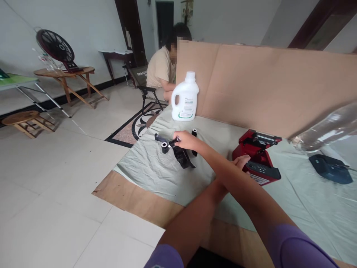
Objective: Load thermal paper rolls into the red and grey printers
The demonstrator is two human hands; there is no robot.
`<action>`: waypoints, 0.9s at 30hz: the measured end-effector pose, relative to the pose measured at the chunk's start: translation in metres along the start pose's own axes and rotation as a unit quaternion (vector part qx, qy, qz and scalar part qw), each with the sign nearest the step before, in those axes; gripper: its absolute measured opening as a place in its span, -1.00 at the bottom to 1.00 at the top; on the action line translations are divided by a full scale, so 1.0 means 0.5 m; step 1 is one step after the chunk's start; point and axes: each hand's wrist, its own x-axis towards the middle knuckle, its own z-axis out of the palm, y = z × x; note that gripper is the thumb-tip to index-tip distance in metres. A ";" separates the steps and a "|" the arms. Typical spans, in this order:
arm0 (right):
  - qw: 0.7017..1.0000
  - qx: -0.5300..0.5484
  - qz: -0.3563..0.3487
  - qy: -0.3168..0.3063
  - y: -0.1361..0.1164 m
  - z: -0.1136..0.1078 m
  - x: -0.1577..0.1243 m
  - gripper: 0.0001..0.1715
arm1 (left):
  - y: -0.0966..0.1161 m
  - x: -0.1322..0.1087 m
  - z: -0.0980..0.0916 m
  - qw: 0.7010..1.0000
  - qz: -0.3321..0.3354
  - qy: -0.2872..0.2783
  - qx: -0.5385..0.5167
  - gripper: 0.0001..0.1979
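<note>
My forearms cross, the right one over the left. My right hand [185,140] is closed around a small black roll [174,141], held low over the cloth on the left. Just beside it a second black roll [164,147] with a white end stands on the cloth. Crumpled black wrapping [182,158] lies beneath the hand, and another dark roll [194,132] is partly behind it. My left hand [241,161] grips the left edge of a red machine [267,158] with a raised lid and a dark button panel. My forearm hides part of that hand.
A white detergent jug [185,98] stands by a tall cardboard sheet [251,82]. On the right are a clear plastic bag [326,128] and a dark flat object [330,169]. Pale cloth [145,173] covers the surface. Another person [159,69] sits beyond the cardboard.
</note>
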 end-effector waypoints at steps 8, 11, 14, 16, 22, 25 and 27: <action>0.935 0.304 0.000 0.184 0.083 -0.109 -0.279 -0.74 | 0.022 -0.013 -0.015 0.998 -0.037 -0.014 0.041 -0.38; 0.916 0.325 0.029 0.235 0.103 -0.158 -0.385 -0.71 | 0.022 -0.012 -0.007 0.998 -0.034 0.007 0.054 -0.50; 0.907 0.343 0.053 0.239 0.124 -0.205 -0.465 -0.70 | 0.013 -0.013 -0.004 0.993 -0.048 0.105 0.031 -0.54; 0.911 0.345 0.072 0.213 0.139 -0.228 -0.502 -0.70 | 0.007 -0.012 -0.013 0.982 -0.082 0.168 0.011 -0.44; 0.941 0.288 0.144 0.107 0.163 -0.236 -0.533 -0.76 | -0.003 -0.003 -0.035 0.970 -0.019 0.221 0.097 -0.26; 0.950 0.261 0.142 0.093 0.161 -0.221 -0.525 -0.78 | -0.003 -0.004 -0.029 0.965 -0.011 0.228 0.131 -0.29; 0.955 0.243 0.141 0.099 0.156 -0.214 -0.519 -0.78 | 0.000 -0.006 -0.026 0.962 -0.019 0.237 0.135 -0.31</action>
